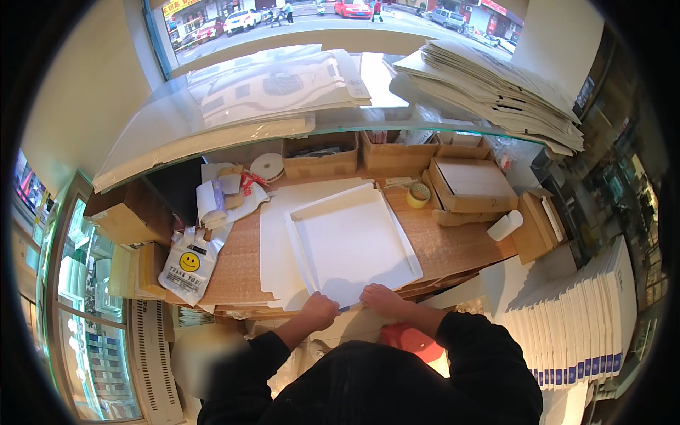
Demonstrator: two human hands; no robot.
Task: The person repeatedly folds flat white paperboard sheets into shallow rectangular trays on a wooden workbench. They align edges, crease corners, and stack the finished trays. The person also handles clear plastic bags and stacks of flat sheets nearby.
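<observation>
A white cardboard box (350, 244), shallow and partly folded, lies on the wooden table. Its far and left walls stand up. My left hand (321, 312) is closed on its near edge, close to the near left corner. Farther right on that same edge, my right hand (382, 299) has its fingers curled over the cardboard. The fingertips of both hands are partly hidden. Beneath the box, a flat white cardboard sheet (273, 248) shows on the left.
Left on the table (237, 265) lies a smiley plastic bag (190, 263). Tape rolls (418, 195), a white cylinder (505, 225) and cardboard boxes (474, 185) stand right. A glass shelf (234, 124) with stacked sheets overhangs the back. Several white folded boxes (574, 319) stand lower right.
</observation>
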